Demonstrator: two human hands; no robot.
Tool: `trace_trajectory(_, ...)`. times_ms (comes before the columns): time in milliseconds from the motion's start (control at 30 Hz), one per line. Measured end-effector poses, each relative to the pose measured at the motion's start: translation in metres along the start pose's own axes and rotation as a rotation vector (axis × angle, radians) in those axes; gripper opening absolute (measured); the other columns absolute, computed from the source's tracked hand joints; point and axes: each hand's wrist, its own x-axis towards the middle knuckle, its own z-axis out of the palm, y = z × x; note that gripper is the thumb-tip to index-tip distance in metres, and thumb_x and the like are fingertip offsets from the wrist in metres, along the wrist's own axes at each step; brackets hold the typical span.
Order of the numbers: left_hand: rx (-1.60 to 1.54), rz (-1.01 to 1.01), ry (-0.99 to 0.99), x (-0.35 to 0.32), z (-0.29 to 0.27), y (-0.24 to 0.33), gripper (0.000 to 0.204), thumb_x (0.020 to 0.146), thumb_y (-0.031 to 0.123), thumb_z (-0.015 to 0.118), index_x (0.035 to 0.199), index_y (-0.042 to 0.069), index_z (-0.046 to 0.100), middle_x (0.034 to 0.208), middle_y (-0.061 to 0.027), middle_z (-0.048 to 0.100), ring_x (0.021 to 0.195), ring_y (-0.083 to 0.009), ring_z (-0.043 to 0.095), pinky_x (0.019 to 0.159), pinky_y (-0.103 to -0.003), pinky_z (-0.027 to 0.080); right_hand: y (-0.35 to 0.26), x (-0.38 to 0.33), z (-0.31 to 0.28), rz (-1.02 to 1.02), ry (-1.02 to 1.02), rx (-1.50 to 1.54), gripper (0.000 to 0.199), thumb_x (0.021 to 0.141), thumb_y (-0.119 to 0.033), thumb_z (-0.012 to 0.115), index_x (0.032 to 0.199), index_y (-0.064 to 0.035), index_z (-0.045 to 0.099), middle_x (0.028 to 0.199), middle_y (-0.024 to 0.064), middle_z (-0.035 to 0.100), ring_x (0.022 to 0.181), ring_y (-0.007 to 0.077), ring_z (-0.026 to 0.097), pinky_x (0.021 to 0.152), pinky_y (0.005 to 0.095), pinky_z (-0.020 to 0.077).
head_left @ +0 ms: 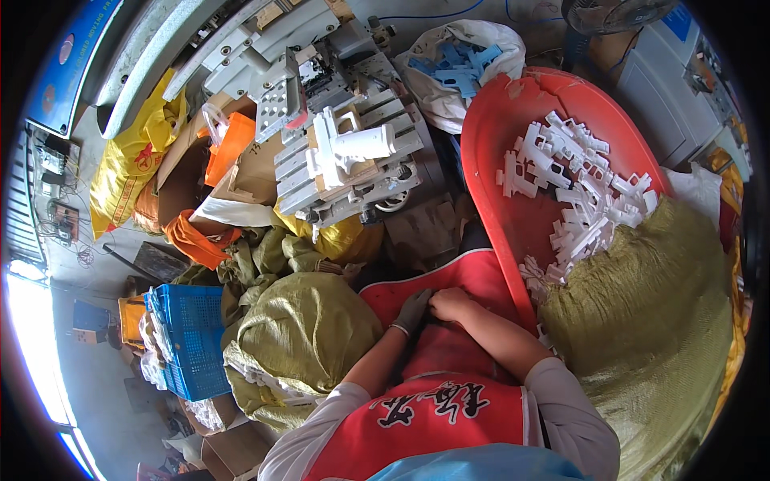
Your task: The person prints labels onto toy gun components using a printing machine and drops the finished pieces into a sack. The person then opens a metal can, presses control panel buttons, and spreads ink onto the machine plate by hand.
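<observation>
Both hands rest together over the red apron on my lap. My left hand (412, 311) wears a grey glove, and its fingertips reach the side of my right hand; how its fingers are bent is hard to make out. Bare and curled closed, my right hand (451, 305) lies against the gloved one, and anything inside it is hidden. Ahead of them, a white plastic toy pistol (353, 147) sits on the fixture of a grey metal machine (293, 172). To the right, a big red basin (501, 228) holds a heap of white toy pistol pieces (589, 200).
An olive woven sack (642, 321) leans against the basin at right; another (309, 329) stands at left beside a blue plastic crate (192, 341). Behind are a white sack (437, 48) of blue pieces, a cardboard box (249, 172) and a yellow sack (132, 172).
</observation>
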Motion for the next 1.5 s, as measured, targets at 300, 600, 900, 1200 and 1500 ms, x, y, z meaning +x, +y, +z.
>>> trace_trajectory(300,-0.009,-0.051,0.005,-0.006,0.006,0.007,0.031,0.096,0.030,0.047,0.111,0.007,0.060,0.096,-0.0060,0.063,0.079,-0.0183,0.063,0.064,-0.033,0.055,0.003,0.001,0.004,0.021,0.002,0.013,0.024,0.080,-0.027,0.055,0.086,-0.0091,0.071,0.087,0.0141,0.069,0.081,0.0330,0.068,0.071,0.0470,0.0543)
trace_trajectory(600,-0.002,0.020,-0.033,0.016,-0.015,-0.018,0.033,0.097,0.031,0.048,0.113,0.005,0.060,0.093,-0.0068,0.064,0.073,-0.0193,0.064,0.061,-0.035,0.056,0.003,0.002,0.006,0.002,0.020,0.009,0.025,0.081,-0.028,0.054,0.085,-0.0091,0.071,0.086,0.0140,0.069,0.082,0.0325,0.068,0.071,0.0468,0.0542)
trace_trajectory(900,0.001,0.021,-0.014,0.021,-0.021,-0.025,0.034,0.097,0.030,0.047,0.115,0.004,0.060,0.096,-0.0078,0.064,0.075,-0.0197,0.064,0.062,-0.035,0.056,0.000,0.001,0.001,0.013,0.008,0.015,0.025,0.080,-0.027,0.054,0.085,-0.0087,0.071,0.088,0.0136,0.070,0.082,0.0325,0.068,0.071,0.0466,0.0543)
trace_trajectory(1200,0.006,0.010,-0.036,0.017,-0.018,-0.020,0.035,0.098,0.030,0.046,0.117,0.004,0.060,0.099,-0.0085,0.065,0.079,-0.0206,0.065,0.064,-0.036,0.057,-0.001,0.001,-0.001,0.027,0.000,0.013,0.026,0.082,-0.028,0.054,0.086,-0.0089,0.071,0.088,0.0138,0.070,0.082,0.0328,0.068,0.071,0.0472,0.0542)
trace_trajectory(1500,-0.015,-0.006,-0.017,0.016,-0.016,-0.019,0.033,0.098,0.031,0.047,0.113,0.005,0.061,0.095,-0.0077,0.065,0.077,-0.0201,0.065,0.063,-0.035,0.057,0.000,0.001,0.001,0.023,-0.015,0.013,0.028,0.083,-0.029,0.053,0.088,-0.0082,0.071,0.091,0.0147,0.069,0.085,0.0327,0.068,0.073,0.0473,0.0539)
